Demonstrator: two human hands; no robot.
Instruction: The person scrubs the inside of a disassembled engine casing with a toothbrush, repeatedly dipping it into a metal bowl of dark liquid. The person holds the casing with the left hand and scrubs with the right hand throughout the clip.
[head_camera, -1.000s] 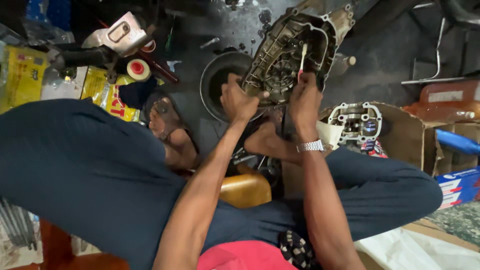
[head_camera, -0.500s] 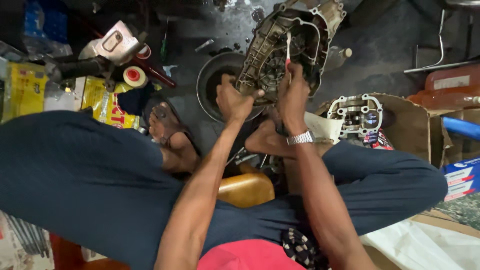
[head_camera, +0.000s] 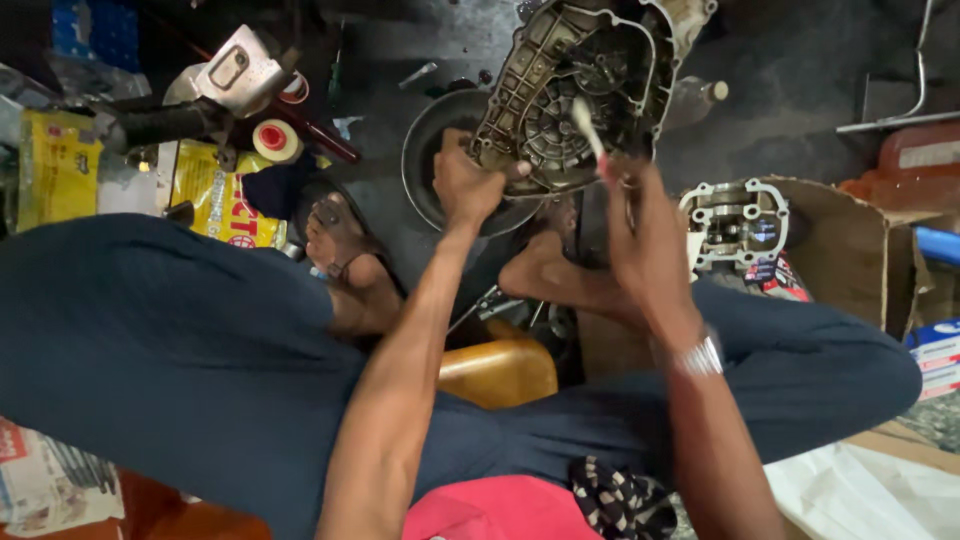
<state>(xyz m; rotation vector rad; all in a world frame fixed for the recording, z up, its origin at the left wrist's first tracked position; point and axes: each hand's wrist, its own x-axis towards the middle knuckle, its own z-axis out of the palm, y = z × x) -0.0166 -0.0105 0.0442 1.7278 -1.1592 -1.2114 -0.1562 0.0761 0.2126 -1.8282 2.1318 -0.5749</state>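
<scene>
The engine cover (head_camera: 585, 85) stands tilted over a dark round pan (head_camera: 440, 165) on the floor, its ribbed inside facing the person. The left hand (head_camera: 465, 185) is clamped on the cover's lower left edge and props it up. The right hand (head_camera: 640, 230) is closed around the red handle of a small brush (head_camera: 590, 135), whose pale head reaches up into the cover's hollow, near the round gear recess. The hands are apart, one at each lower side of the cover.

To brush well here, the left hand should keep the cover steady and tilted so that whatever the bristles loosen runs down into the pan and not onto the legs. Short strokes along the ribs and into the corners would serve better than broad sweeps — the casting is full of pockets. The brush head looks blurred, so how hard it presses cannot be told.

Around the work: bare feet in sandals (head_camera: 340, 245) on either side of the pan, a second engine part (head_camera: 735, 220) resting on a cardboard box (head_camera: 850, 250) to the right, a yellow stool (head_camera: 500, 370) between the knees, and yellow packets (head_camera: 215, 195) with a tape roll (head_camera: 272, 138) to the left.
</scene>
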